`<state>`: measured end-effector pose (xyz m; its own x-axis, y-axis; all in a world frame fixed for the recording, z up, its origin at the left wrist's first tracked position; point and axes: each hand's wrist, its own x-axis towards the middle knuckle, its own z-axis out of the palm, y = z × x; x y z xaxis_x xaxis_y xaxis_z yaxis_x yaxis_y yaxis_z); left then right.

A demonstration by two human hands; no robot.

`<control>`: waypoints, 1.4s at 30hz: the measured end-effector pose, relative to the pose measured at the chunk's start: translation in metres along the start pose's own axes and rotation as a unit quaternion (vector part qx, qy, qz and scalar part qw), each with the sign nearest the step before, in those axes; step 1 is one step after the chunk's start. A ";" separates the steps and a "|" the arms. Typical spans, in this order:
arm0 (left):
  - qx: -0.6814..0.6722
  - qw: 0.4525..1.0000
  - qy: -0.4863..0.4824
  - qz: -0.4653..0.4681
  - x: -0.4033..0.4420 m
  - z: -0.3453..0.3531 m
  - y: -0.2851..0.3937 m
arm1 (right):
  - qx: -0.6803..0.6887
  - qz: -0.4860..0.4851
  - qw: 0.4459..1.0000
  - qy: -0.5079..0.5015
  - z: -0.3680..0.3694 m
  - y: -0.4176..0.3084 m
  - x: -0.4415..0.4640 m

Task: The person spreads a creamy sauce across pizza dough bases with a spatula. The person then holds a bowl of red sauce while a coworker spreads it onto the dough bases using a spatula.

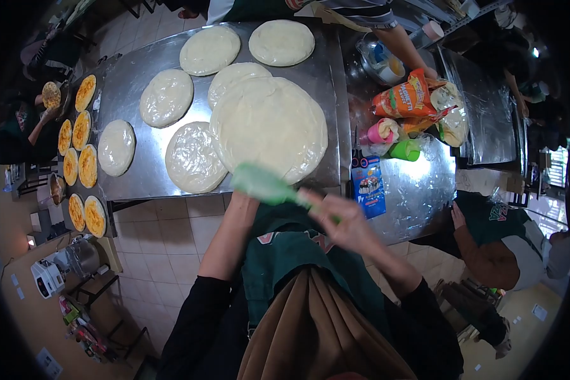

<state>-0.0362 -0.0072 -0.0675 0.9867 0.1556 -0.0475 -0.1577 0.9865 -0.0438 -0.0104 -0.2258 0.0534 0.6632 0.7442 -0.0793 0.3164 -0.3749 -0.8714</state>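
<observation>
Upper centre of frame: one large, round, cream-white, dough-like disc (269, 126). Overlapping its lower edge: broad green spatula (266, 183), blurred, my right hand (343, 223) closed round its handle. My left hand (243, 200): mostly hidden, grip untellable. Hard pressing could tear the disc.

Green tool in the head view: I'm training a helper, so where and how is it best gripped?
Probably by its narrow handle, from the person's right: that end points into the right hand, while the broad head lies leftward, overlapping the large dough round's near edge in view.
</observation>
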 end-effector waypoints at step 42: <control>0.015 0.985 0.132 -0.108 0.000 -0.076 -0.038 | 0.310 0.249 0.898 0.190 -0.011 0.068 -0.058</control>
<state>-0.0334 -0.0490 -0.1418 0.9518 -0.0720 -0.2982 0.0591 0.9969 -0.0519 -0.0204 -0.3004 0.0042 0.8388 0.2837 -0.4647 -0.4426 -0.1417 -0.8855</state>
